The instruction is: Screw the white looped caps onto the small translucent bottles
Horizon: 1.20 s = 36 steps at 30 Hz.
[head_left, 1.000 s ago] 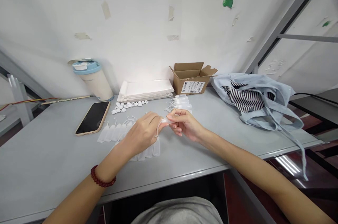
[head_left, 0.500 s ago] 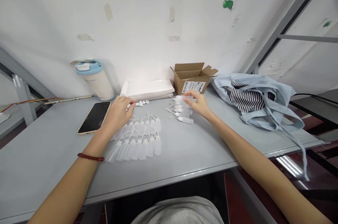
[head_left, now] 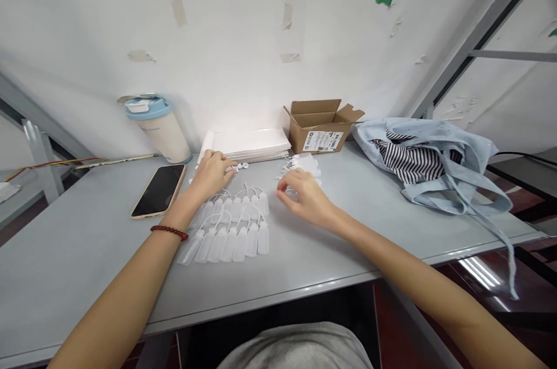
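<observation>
My left hand (head_left: 212,173) is over the small white caps (head_left: 239,166) in front of the paper stack; its fingers are bent, and whether it holds a cap is hidden. My right hand (head_left: 303,194) is above the near side of a smaller group of clear bottles (head_left: 307,163), fingers curled with thumb and forefinger apart, nothing visible between them. Two rows of small clear plastic bottles with white strings (head_left: 228,244) lie on the grey table between my forearms.
A stack of white paper (head_left: 256,143) and an open cardboard box (head_left: 319,131) stand by the wall. A phone (head_left: 159,191) and a tumbler (head_left: 163,131) are at left, a light blue cloth bag (head_left: 429,160) at right.
My right hand has moved left and nearer to me, off the top bottles of the smaller group. My left hand has shifted slightly right over the caps. The view has shifted a little.
</observation>
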Available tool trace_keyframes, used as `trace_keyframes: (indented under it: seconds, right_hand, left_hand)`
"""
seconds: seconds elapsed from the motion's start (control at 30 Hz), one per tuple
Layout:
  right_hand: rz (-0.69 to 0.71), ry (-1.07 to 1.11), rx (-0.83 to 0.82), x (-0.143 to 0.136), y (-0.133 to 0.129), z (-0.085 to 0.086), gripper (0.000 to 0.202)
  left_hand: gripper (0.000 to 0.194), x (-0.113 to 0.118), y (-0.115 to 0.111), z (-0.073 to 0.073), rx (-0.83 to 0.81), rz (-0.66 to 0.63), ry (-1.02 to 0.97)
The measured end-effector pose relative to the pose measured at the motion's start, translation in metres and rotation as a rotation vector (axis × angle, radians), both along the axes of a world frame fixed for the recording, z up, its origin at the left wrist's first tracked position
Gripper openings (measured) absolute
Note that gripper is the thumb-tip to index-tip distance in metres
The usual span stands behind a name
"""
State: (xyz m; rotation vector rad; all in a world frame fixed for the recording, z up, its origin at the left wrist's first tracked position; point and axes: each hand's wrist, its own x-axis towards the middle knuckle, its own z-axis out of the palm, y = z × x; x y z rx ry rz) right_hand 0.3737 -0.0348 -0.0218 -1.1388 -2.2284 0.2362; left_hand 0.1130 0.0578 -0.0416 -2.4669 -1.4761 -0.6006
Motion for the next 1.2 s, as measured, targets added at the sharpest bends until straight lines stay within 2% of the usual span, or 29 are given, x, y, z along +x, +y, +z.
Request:
trace_keyframes:
  seconds: [0.13, 0.37, 0.5, 0.73, 1.0, 1.1, 1.2]
  right_hand:
    - [0.103, -0.106, -0.121, -0.021, -0.021, 0.001, 0.016]
    - [0.082, -0.239, -0.236, -0.03, -0.028, 0.002, 0.027]
    - [0.075, -0.278, -0.288, -0.032, -0.033, 0.003, 0.031]
    - [0.017, -0.306, -0.418, -0.031, -0.031, -0.001, 0.034]
    - [-0.001, -0.287, -0.436, -0.022, -0.03, -0.005, 0.029]
    - [-0.036, -0.208, -0.447, -0.017, -0.028, 0.001, 0.027]
    - [-0.089, -0.095, -0.427, -0.013, -0.024, 0.007, 0.026]
  left_hand:
    - [0.028, 0.002, 0.0, -0.001, -0.01, 0.043, 0.08]
    - [0.028, 0.004, -0.001, -0.004, -0.045, 0.055, 0.099]
    - [0.023, 0.007, -0.002, -0.001, -0.043, 0.053, 0.082]
    - [0.018, 0.017, -0.014, 0.015, 0.066, -0.017, -0.128]
    - [0.017, 0.028, -0.054, 0.021, 0.176, -0.092, -0.248]
    - [0.014, 0.032, -0.069, 0.033, 0.145, -0.086, -0.388]
    - [0.015, 0.036, -0.082, 0.049, -0.021, -0.055, -0.619]
